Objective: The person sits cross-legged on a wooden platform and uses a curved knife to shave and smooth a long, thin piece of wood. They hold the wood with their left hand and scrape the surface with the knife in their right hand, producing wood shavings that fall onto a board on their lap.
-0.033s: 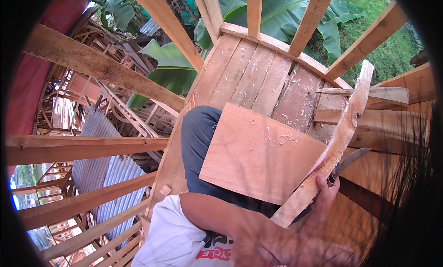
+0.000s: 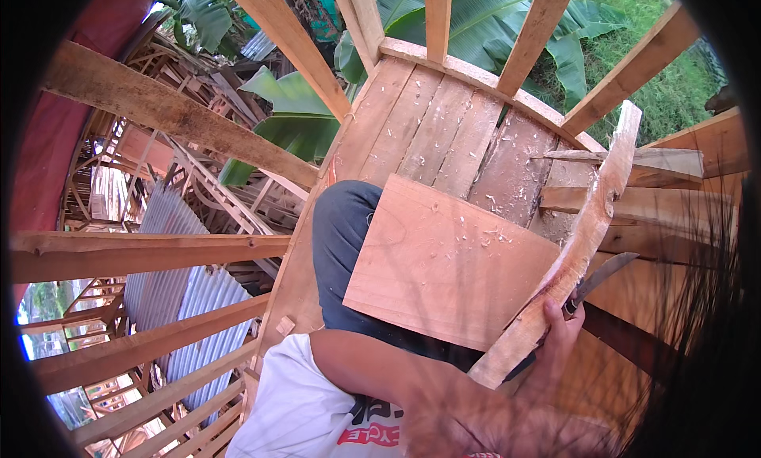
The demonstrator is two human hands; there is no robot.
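Note:
A long, curved wooden strip (image 2: 590, 220) leans from lower centre up to the right, across a flat wooden board (image 2: 444, 260) that lies on my lap. My right hand (image 2: 559, 331) is closed around the handle of a knife (image 2: 598, 276), whose blade sticks out to the right just behind the strip. The hand presses against the strip's lower part. A bare arm reaches across from my white shirt (image 2: 309, 410) toward the strip's lower end. My left hand is lost in the blurred skin at the bottom edge, and I cannot make out its grip.
I sit on a raised plank platform (image 2: 444, 117) strewn with wood shavings, with slanted timber rails (image 2: 166, 109) around it. Loose wood pieces (image 2: 634, 161) lie at right. Below are corrugated metal sheets (image 2: 170, 284), wooden frames and banana leaves.

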